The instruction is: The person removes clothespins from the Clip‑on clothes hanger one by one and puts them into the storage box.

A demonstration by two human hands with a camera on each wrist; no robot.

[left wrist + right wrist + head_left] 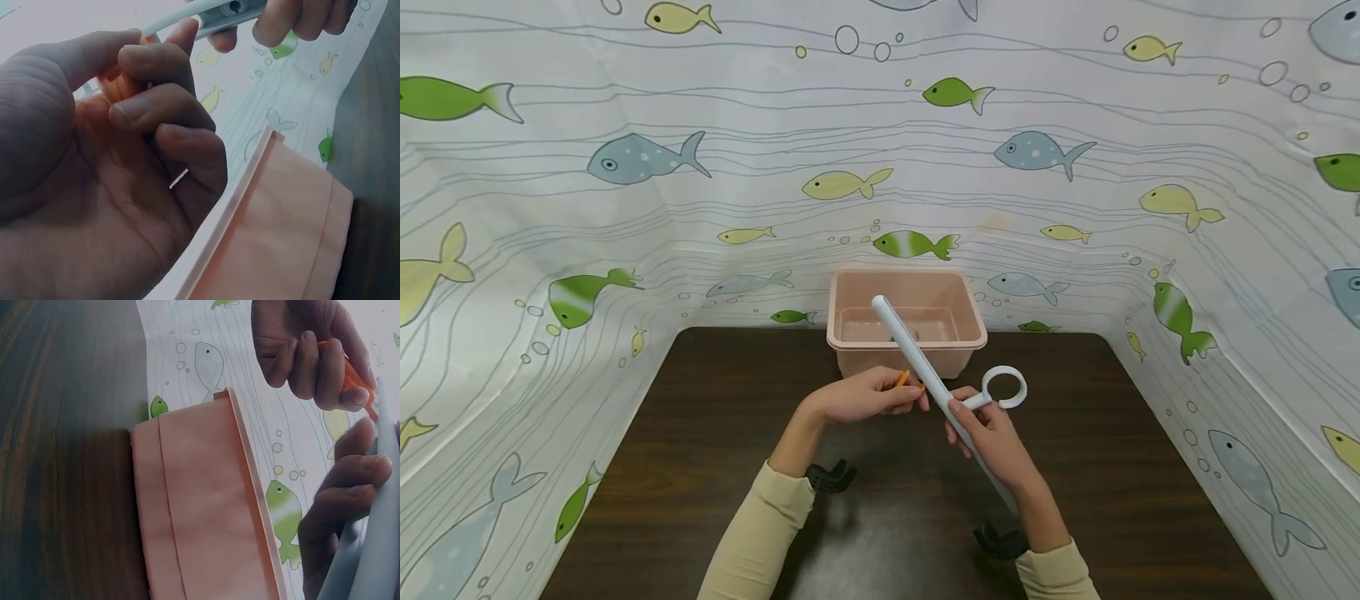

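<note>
My right hand (996,437) grips a long white plastic tube (913,350), slanted from upper left to lower right. A short side arm on the tube carries a white open ring (1024,387) on the right. My left hand (868,396) pinches a small orange plastic piece (353,374) between thumb and fingers, its tip close by the tube. Whether that tip touches the tube I cannot tell. Curled fingers hide most of the orange piece. In the left wrist view, a hollow with a dark round spot shows on the white part (234,9) near the right hand's fingers.
A pink plastic bin (880,344) stands at the table's back edge, behind the tube's upper end, with small dark bits inside. The dark wood table (700,467) is enclosed by a fish-print sheet (760,192). Black wrist mounts (831,477) sit on both wrists.
</note>
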